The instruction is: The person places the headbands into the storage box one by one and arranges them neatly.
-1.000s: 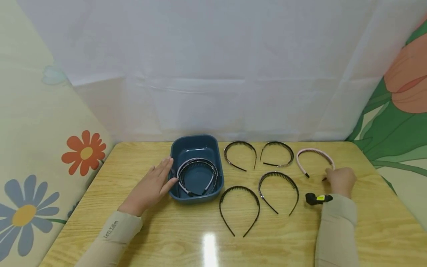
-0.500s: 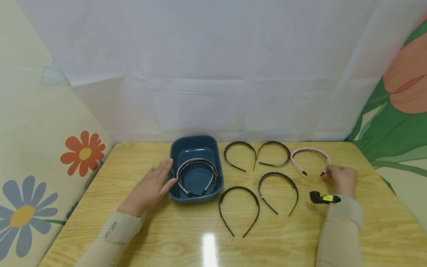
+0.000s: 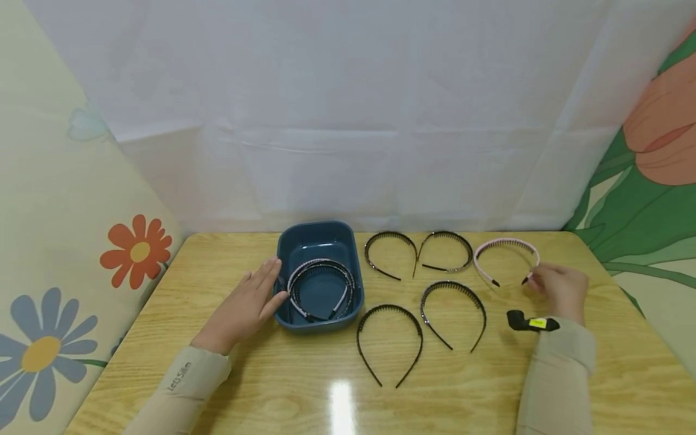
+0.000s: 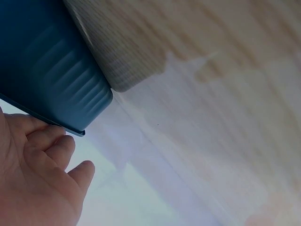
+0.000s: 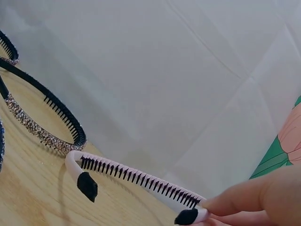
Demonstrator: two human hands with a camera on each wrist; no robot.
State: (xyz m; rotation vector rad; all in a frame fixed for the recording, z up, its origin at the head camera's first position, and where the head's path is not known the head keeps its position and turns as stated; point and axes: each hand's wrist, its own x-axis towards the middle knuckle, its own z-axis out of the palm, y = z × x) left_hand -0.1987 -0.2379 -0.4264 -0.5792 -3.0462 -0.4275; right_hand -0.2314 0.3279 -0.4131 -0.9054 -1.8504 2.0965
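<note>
My right hand (image 3: 562,291) pinches the right end of a pink headband (image 3: 505,241) with black tips, at the far right of the row. The right wrist view shows thumb and finger at one tip and dark comb teeth along the band's inside. Its left side lies right at a black headband (image 5: 40,133) with glitter. My left hand (image 3: 241,315) rests with fingers extended against the left rim of a blue plastic bin (image 3: 318,223). Several headbands (image 3: 321,261) lie stacked inside that bin. In the left wrist view, fingertips (image 4: 82,172) show beside the bin's outer wall.
Two black headbands stand at the back, one left (image 3: 391,233) and one right (image 3: 470,251). Nearer lie a studded black headband (image 3: 454,283) and a plain black one (image 3: 389,306). A white sheet (image 3: 348,151) hangs behind the wooden table (image 3: 272,386).
The pink headband has slid left in my right hand's grip, and the glittery headband beside it has shifted left too, against its neighbour. The right forearm then eased rightward. My left hand stays put.
</note>
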